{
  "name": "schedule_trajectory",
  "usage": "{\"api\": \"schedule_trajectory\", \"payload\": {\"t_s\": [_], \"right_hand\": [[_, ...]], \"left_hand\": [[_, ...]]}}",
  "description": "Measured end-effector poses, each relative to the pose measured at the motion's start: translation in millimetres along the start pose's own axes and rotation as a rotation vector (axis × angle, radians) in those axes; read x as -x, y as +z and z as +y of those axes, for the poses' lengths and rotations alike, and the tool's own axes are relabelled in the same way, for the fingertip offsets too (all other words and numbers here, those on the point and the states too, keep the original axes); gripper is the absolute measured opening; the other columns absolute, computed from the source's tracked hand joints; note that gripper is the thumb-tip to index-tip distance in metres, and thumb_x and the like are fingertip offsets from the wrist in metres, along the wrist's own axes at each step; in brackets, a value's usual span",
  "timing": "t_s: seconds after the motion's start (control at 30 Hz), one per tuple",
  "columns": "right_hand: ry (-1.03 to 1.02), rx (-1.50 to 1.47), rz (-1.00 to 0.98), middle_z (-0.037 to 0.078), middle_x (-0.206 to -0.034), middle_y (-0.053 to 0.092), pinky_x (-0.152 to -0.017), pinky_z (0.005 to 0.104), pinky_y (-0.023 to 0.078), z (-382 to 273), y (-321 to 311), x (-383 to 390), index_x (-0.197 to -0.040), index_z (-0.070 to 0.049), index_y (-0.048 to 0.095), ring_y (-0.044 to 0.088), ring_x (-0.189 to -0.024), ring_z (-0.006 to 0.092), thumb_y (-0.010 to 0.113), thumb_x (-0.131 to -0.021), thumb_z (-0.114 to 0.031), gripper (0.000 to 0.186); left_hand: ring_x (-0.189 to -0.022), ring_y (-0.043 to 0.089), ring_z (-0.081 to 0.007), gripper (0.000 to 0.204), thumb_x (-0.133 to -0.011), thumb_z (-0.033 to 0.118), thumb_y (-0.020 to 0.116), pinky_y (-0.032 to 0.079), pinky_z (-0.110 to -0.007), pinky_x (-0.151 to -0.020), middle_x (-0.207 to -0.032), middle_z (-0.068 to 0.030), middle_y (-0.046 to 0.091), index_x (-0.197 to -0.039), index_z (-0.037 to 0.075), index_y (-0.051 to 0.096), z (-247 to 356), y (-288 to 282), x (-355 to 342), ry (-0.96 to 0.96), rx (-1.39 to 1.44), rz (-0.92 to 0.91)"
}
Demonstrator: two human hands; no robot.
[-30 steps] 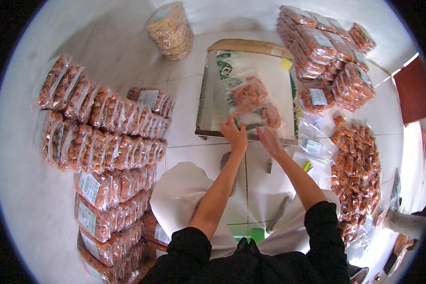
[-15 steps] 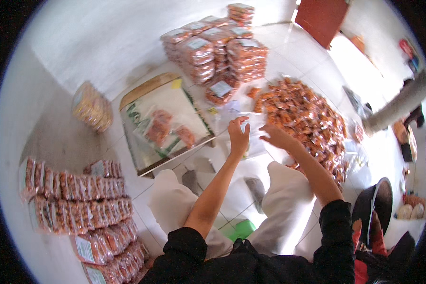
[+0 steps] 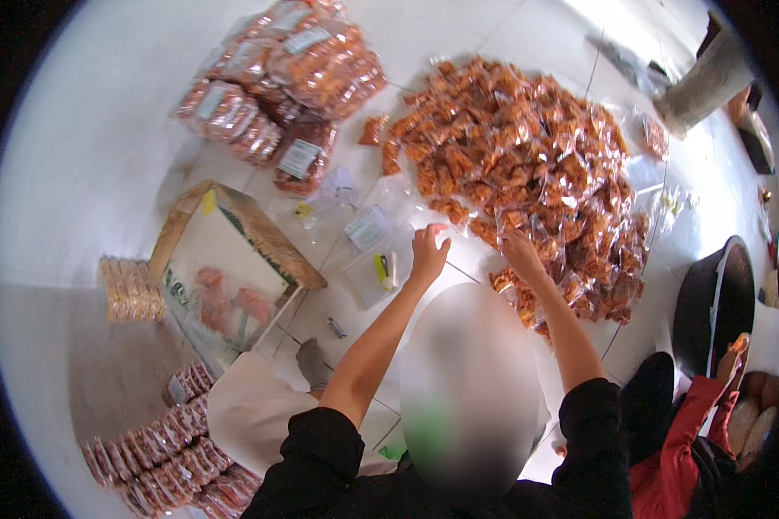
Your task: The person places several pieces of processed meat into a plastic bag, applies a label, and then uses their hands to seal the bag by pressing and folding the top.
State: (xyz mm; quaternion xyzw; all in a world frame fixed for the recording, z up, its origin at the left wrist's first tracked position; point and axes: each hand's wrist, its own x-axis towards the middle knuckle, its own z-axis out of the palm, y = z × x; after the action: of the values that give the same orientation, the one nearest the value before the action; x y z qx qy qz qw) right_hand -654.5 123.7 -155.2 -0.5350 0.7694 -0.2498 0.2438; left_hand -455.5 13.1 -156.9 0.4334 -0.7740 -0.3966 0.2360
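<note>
A large pile of small clear packets (image 3: 528, 147) of orange-brown snacks lies on the tiled floor ahead. At its near edge, my right hand (image 3: 521, 251) reaches onto the packets; its fingertips blend with them, so I cannot tell whether it grips one. My left hand (image 3: 430, 251) hovers just left of the pile, fingers apart and holding nothing. Beside it lie a clear plastic bag with a pale label (image 3: 368, 229) and a yellow-green, cutter-like tool (image 3: 384, 271). A smeared patch hides the floor and part of my legs.
Large labelled packs (image 3: 320, 65) are stacked at far left. Nearer stands an open cardboard box (image 3: 299, 259) with reddish packets inside. More packs (image 3: 160, 445) line the lower left; a yellowish bundle (image 3: 131, 290) is by the wall. Right, a red-sleeved person (image 3: 688, 432) sits near a black tub (image 3: 714, 294).
The view has shifted toward the pile, which now looks nearer. My right hand has moved from above the clear bag to the pile's edge; my left hand is now off the bag.
</note>
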Motion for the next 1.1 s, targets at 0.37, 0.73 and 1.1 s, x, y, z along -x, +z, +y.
{"api": "schedule_trajectory", "payload": {"t_s": [0.37, 0.73, 1.1], "right_hand": [[-0.176, 0.483, 0.277, 0.017, -0.12, 0.04, -0.097, 0.0402, 0.032, 13, 80, -40, -0.122, 0.001, 0.038, 0.038, -0.114, 0.0305, 0.059, -0.069, -0.006, 0.058], [-0.099, -0.187, 0.643, 0.015, -0.107, 0.046, -0.086, 0.0409, 0.036, -64, 43, -40, -0.115, -0.004, 0.043, 0.042, -0.1, 0.0321, 0.064, -0.07, -0.001, 0.049], [-0.582, -0.292, 0.472, 0.019, -0.111, 0.033, -0.083, 0.0354, 0.044, -239, -52, 10, -0.115, -0.004, 0.042, 0.043, -0.1, 0.031, 0.062, -0.073, -0.003, 0.046]], "left_hand": [[-0.115, 0.034, -0.033, 0.054, -0.065, -0.002, 0.061, 0.029, -0.044, -0.098, -0.12, -0.0096, 0.04, -0.116, 0.009, 0.046, -42, 54, -71, 0.458, -0.427, 0.0], [-0.094, 0.046, -0.0216, 0.032, -0.09, 0.018, 0.045, 0.035, -0.034, -0.088, -0.106, -0.0091, 0.052, -0.121, 0.013, 0.048, 13, 41, -56, 0.128, 0.156, 0.095], [-0.095, 0.048, -0.0094, 0.041, -0.089, 0.038, 0.046, 0.04, -0.025, -0.08, -0.104, -0.0036, 0.053, -0.113, 0.005, 0.047, 154, -141, -5, 0.106, 0.737, -0.021]]}}
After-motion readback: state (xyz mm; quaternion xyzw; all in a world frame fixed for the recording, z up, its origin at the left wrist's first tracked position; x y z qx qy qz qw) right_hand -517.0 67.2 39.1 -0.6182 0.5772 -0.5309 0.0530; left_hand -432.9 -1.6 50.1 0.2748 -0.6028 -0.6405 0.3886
